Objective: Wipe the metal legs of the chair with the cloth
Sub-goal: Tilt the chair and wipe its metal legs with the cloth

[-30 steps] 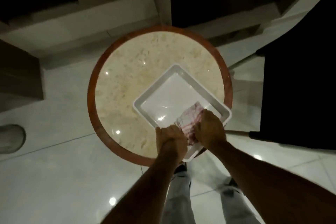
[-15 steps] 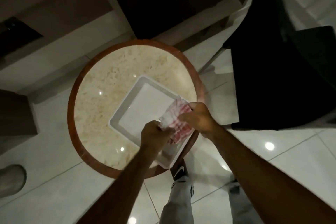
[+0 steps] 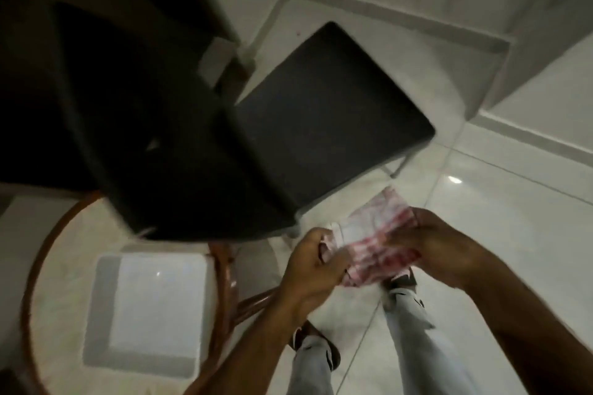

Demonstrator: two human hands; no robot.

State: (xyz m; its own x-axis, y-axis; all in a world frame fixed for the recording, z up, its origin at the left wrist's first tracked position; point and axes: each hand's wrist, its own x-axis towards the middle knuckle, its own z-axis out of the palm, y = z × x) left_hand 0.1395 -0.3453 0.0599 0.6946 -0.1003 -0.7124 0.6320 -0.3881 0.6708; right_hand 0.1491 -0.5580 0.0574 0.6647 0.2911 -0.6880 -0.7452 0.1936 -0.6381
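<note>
A red-and-white patterned cloth (image 3: 375, 240) is stretched between both my hands above the floor. My left hand (image 3: 316, 261) grips its left end and my right hand (image 3: 430, 240) holds its right end. Just beyond the cloth stands a black chair (image 3: 321, 119) with a dark seat and a tall backrest leaning towards me. Two of its thin metal legs show below the seat, one at the near corner (image 3: 296, 224) close to my left hand, one at the right corner (image 3: 401, 167). The other legs are hidden under the seat.
A round marble-topped table with a brown rim (image 3: 38, 253) is at the lower left, carrying a white square tray (image 3: 99, 298). Glossy white floor tiles (image 3: 500, 234) spread to the right. White walls with a skirting board (image 3: 401, 13) close the far side. My feet stand below the cloth.
My view has swung right from the table to the chair. Both hands lifted the cloth out of the tray and carried it right, off the table, to in front of the chair.
</note>
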